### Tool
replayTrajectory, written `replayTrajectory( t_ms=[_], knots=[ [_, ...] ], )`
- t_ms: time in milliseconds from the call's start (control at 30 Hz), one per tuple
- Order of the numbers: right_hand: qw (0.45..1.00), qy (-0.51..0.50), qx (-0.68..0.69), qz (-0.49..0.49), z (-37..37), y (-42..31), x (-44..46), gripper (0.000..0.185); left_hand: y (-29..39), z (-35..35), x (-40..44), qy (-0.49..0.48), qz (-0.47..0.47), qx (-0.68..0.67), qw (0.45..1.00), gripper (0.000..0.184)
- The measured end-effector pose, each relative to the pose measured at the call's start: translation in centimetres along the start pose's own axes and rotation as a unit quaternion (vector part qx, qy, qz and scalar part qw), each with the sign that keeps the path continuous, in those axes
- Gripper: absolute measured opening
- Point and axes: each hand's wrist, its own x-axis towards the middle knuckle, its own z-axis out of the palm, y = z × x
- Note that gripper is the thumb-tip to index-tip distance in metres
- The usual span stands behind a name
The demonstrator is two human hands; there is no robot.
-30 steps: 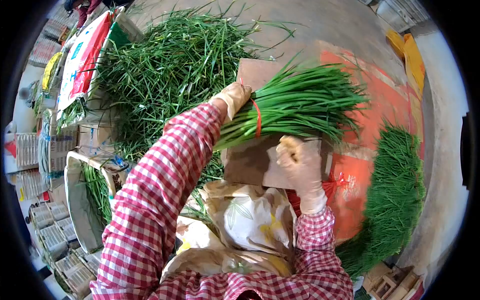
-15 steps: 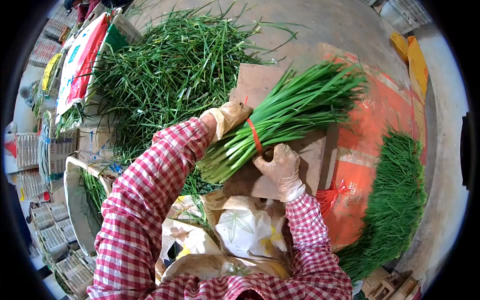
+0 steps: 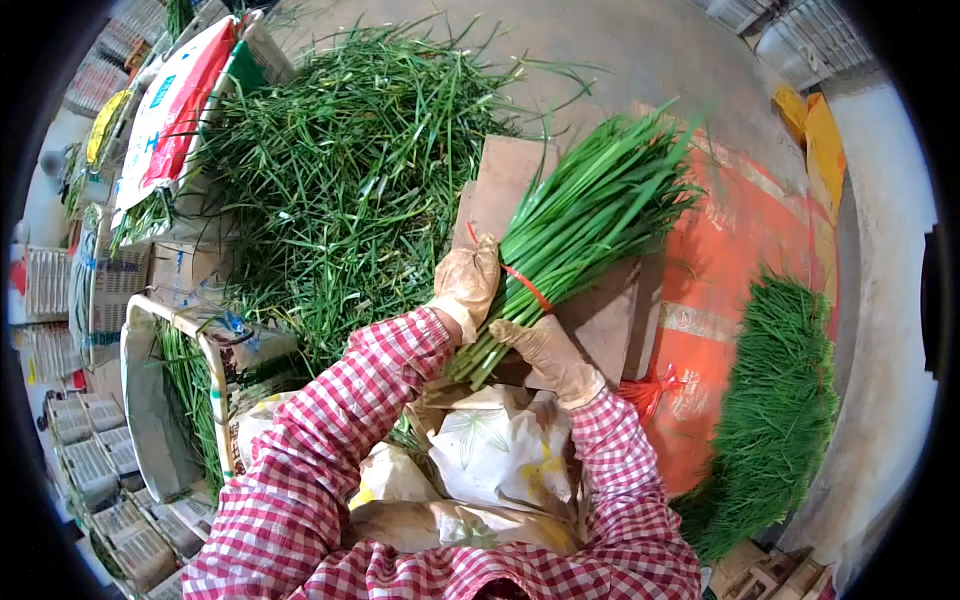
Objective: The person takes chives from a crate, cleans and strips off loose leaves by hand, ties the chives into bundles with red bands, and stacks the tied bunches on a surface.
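A thick bunch of green chives (image 3: pixel 600 205) lies slanted over a brown board (image 3: pixel 490 205), its pale stem ends toward me and its leaves to the far right. A red tie (image 3: pixel 527 288) circles the stems. My left hand (image 3: pixel 468 282), in a thin stained glove, is closed on the bunch's left side by the tie, with a loose red end sticking up beside it. My right hand (image 3: pixel 550 360), gloved too, grips the lower right side of the stems below the tie. Its fingertips are partly hidden against the stems.
A large heap of loose chives (image 3: pixel 350 180) lies at the left. More chives (image 3: pixel 775 410) are stacked on the right over an orange sack (image 3: pixel 685 370). Red ties (image 3: pixel 652 388) lie near my right sleeve. A framed container (image 3: pixel 150 400) and crates (image 3: pixel 95 450) stand at the left.
The bunch has shifted left and toward me and points more away from me. My left hand has come nearer, and my right hand has moved slightly left and down onto the stems.
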Motion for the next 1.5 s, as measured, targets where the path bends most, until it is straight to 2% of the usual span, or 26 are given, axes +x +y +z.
replayTrajectory(
  t_ms=[100, 133, 167, 233, 267, 333, 433, 500, 533, 600, 633, 667, 733, 800, 867, 933, 1000, 1067, 1100, 1233, 1267, 1333, 1367, 1433, 1467, 1500],
  knots=[
    [0.999, 0.021, -0.033, -0.036, 1.6, -1.2, -1.2, 0.031, 1.7, -1.2, -0.4, -0.094, -0.132, -0.3, 0.94, 0.038],
    [0.984, 0.041, -0.173, -0.035, 1.5, -1.7, -1.7, 0.037, 3.7, -2.7, -1.3, -0.112, -0.126, -0.363, 0.916, 0.04],
    [0.982, 0.035, -0.181, -0.035, 1.4, -2.0, -2.1, 0.037, 4.9, -3.5, -1.8, -0.105, -0.125, -0.37, 0.914, 0.04],
    [0.867, 0.089, -0.43, -0.236, 0.8, -2.6, -2.3, 0.035, 6.9, -4.7, -1.8, -0.182, -0.041, -0.52, 0.834, 0.046],
    [0.884, 0.071, -0.414, -0.205, 0.2, -3.3, -2.3, 0.034, 7.7, -5.4, -1.2, -0.215, -0.032, -0.571, 0.792, 0.05],
    [0.913, 0.039, -0.382, -0.139, -1.0, -4.7, -2.3, 0.036, 9.8, -5.8, -0.9, -0.217, 0.022, -0.603, 0.767, 0.056],
    [0.767, 0.021, -0.554, -0.324, 0.8, -10.0, -4.3, 0.042, 11.8, -6.0, -0.5, -0.225, 0.103, -0.618, 0.746, 0.06],
    [0.719, 0.032, -0.585, -0.373, 1.1, -10.6, -4.1, 0.041, 11.0, -5.0, 0.1, -0.23, 0.109, -0.655, 0.712, 0.057],
    [0.716, 0.051, -0.588, -0.372, 0.8, -10.2, -4.1, 0.041, 9.8, -4.6, -0.9, -0.169, 0.045, -0.611, 0.772, 0.052],
    [0.722, 0.102, -0.586, -0.354, -0.6, -8.5, -3.7, 0.04, 5.4, -3.5, 0.1, -0.145, 0.123, -0.354, 0.916, 0.045],
    [0.727, 0.125, -0.58, -0.345, -1.3, -7.8, -3.3, 0.039, 3.0, -1.5, 0.9, -0.033, 0.24, -0.162, 0.957, 0.039],
    [0.734, 0.149, -0.572, -0.334, -1.9, -6.9, -3.2, 0.039, 0.7, 0.5, 1.7, 0.122, 0.303, 0.045, 0.944, 0.034],
    [0.744, 0.172, -0.568, -0.308, -2.5, -5.1, -2.9, 0.038, 0.5, 0.2, 0.9, 0.166, 0.358, 0.039, 0.918, 0.038],
    [0.749, 0.182, -0.568, -0.289, -3.1, -3.7, -1.8, 0.037, 4.0, -2.8, 0.9, -0.074, 0.133, -0.192, 0.97, 0.036],
    [0.753, 0.182, -0.566, -0.282, -3.5, -3.2, -1.2, 0.036, 5.3, -2.9, 1.0, -0.098, 0.073, -0.261, 0.958, 0.035],
    [0.761, 0.179, -0.56, -0.274, -3.9, -3.4, -0.9, 0.036, 3.7, 1.3, 2.1, 0.046, 0.166, -0.306, 0.936, 0.03],
    [0.767, 0.178, -0.557, -0.262, -4.4, -3.8, -0.9, 0.035, 4.6, 0.3, 1.5, 0.045, 0.216, -0.286, 0.932, 0.032],
    [0.775, 0.172, -0.553, -0.254, -4.4, -3.8, -0.7, 0.035, 5.4, -1.1, 1.5, -0.125, 0.101, -0.446, 0.881, 0.033],
    [0.78, 0.169, -0.549, -0.249, -4.3, -3.5, -0.5, 0.034, 3.6, 1.0, 1.6, -0.034, 0.147, -0.353, 0.924, 0.031],
    [0.803, 0.148, -0.536, -0.216, -3.3, -1.8, 0.4, 0.034, -3.8, 15.1, 7.0, 0.129, 0.189, -0.102, 0.968, 0.028],
    [0.813, 0.138, -0.529, -0.199, -3.0, -1.6, 0.3, 0.033, -1.4, 9.9, 4.3, 0.115, 0.218, -0.252, 0.936, 0.027],
    [0.843, 0.115, -0.501, -0.157, -2.4, -1.4, 0.1, 0.033, 3.8, 2.6, 1.1, 0.019, 0.084, -0.372, 0.924, 0.036],
    [0.862, 0.106, -0.477, -0.136, -1.9, -1.4, -0.1, 0.033, 5.1, 0.4, -0.5, 0.034, 0.11, -0.287, 0.951, 0.039],
    [0.906, 0.09, -0.399, -0.106, -0.4, -1.2, -0.2, 0.033, 7.7, -3.1, -1.8, -0.048, 0.075, -0.314, 0.945, 0.045],
    [0.928, 0.09, -0.346, -0.104, 0.7, -1.1, 0.0, 0.033, 7.0, -1.2, -1.2, -0.082, 0.097, -0.468, 0.875, 0.046],
    [0.948, 0.09, -0.289, -0.104, 1.9, -1.1, 0.5, 0.033, 6.6, -2.1, -1.4, -0.022, 0.177, -0.332, 0.926, 0.045]
  ],
)
